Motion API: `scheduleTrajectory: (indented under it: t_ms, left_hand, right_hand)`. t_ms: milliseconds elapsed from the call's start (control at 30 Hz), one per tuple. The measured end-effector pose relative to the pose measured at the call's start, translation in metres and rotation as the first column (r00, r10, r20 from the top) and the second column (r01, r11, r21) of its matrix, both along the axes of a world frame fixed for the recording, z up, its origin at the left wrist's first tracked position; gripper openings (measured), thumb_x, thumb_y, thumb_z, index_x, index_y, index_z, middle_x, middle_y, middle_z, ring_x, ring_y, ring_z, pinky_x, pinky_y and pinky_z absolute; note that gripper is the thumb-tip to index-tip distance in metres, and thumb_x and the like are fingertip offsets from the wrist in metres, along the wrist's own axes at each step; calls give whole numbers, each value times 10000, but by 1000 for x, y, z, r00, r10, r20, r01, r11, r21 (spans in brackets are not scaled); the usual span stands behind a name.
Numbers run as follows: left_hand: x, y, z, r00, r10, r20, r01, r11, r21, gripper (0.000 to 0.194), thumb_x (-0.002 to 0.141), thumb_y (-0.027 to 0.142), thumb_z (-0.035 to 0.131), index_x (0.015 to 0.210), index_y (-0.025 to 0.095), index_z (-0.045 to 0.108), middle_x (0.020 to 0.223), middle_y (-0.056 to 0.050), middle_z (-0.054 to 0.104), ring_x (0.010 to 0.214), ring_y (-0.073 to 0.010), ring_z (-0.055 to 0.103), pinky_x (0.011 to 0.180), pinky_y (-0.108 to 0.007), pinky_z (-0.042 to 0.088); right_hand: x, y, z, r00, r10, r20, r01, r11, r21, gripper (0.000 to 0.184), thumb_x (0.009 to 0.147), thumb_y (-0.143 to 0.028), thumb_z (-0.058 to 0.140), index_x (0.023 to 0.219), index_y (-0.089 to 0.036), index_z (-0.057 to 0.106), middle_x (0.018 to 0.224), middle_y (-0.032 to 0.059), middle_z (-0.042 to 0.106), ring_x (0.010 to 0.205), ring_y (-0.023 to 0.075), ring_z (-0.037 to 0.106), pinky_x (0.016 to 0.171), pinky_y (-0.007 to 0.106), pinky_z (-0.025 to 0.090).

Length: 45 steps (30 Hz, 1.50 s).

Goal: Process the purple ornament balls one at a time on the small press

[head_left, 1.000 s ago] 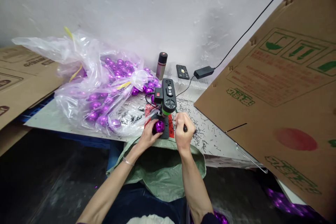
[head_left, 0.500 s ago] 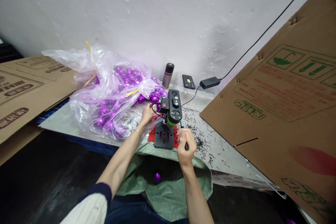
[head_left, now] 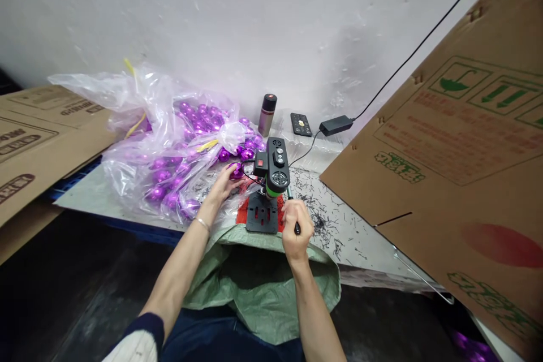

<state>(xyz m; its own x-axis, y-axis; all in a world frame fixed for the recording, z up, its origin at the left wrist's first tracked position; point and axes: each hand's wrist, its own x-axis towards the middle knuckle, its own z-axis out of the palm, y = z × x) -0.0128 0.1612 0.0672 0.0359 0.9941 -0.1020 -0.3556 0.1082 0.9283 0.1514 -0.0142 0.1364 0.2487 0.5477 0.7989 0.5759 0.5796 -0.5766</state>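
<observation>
- Fingers (head_left: 227, 176) of the left hand (head_left: 220, 185) curl around a purple ball (head_left: 236, 170), gripping it at the mouth of the clear plastic bag (head_left: 161, 141).
- Right hand (head_left: 296, 227) is closed in a fist on the black lever (head_left: 294, 216) of the small drill press (head_left: 271, 181); its fingers wrap the lever fully.
- That drill press stands upright on the tabletop (head_left: 339, 237), its flat black base (head_left: 262, 218) bare, with a red sheet (head_left: 241, 214) under it.
- Held ball is just left of the press head, above the tabletop, not on the base.
- More purple balls (head_left: 190, 124) lie heaped inside the clear bag, which spreads over the left part of the tabletop.
- Dark shavings (head_left: 318, 220) are scattered on the tabletop to the right of the press.
- Green sack (head_left: 263, 288) hangs open below the tabletop edge, between the two forearms.
- Near the wall stand a dark bottle (head_left: 267, 114), a small remote (head_left: 300, 124) and a black power adapter (head_left: 336, 125) with its cord (head_left: 424, 39) running up to the right.
- Large cardboard sheet (head_left: 458, 169) leans at the right; cardboard boxes (head_left: 38, 130) lie at the left.
</observation>
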Motion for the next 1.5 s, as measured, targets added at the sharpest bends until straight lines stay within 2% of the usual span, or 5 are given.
scheduleTrajectory:
  t_ms: [167,367,600,833,1500]
  left_hand:
    - [-43,-67,-2,977,-36,212,77,979,-189,320,884,367,734,1142,191,664,1128,-100,743,963,-222,749,859,-378,661]
    - [-17,-125,-22,977,-140,-161,143,990,7,642,863,511,760,1412,225,591,1352,-116,709,1214,-293,707,1035,-448,595]
    - [25,-109,-59,810,81,-581,129,942,310,651,827,544,789,1366,210,640,1386,-142,694,1324,-352,637,1151,-525,490]
    - [31,-101,-57,631,202,-749,283,839,465,611,832,496,804,1339,199,638,1257,-145,731,1195,-350,692,1048,-510,554]
    - [43,-104,-70,679,195,-708,301,805,511,639,870,537,771,1381,184,623,1309,-160,718,1214,-342,677,1049,-504,526]
  right_hand:
    - [-2,0,4,999,-7,-35,6,999,-37,351,1026,-162,436,683,-227,474,708,-4,558,670,139,547,625,299,421]
    - [-1,1,9,1000,9,-25,-9,1000,-17,351,1030,-149,424,690,-229,448,706,-10,549,681,133,549,643,291,429]
    - [1,-2,8,1000,20,10,-19,999,-31,328,1026,-138,423,714,-227,472,737,-4,567,703,137,566,660,293,440]
    - [2,-3,7,1000,20,6,-20,999,-32,322,1024,-140,426,721,-223,497,733,1,562,698,139,567,647,289,442]
    - [1,1,-35,998,-32,55,28,997,68,289,1002,-107,394,755,-226,486,744,0,568,692,135,583,617,278,463]
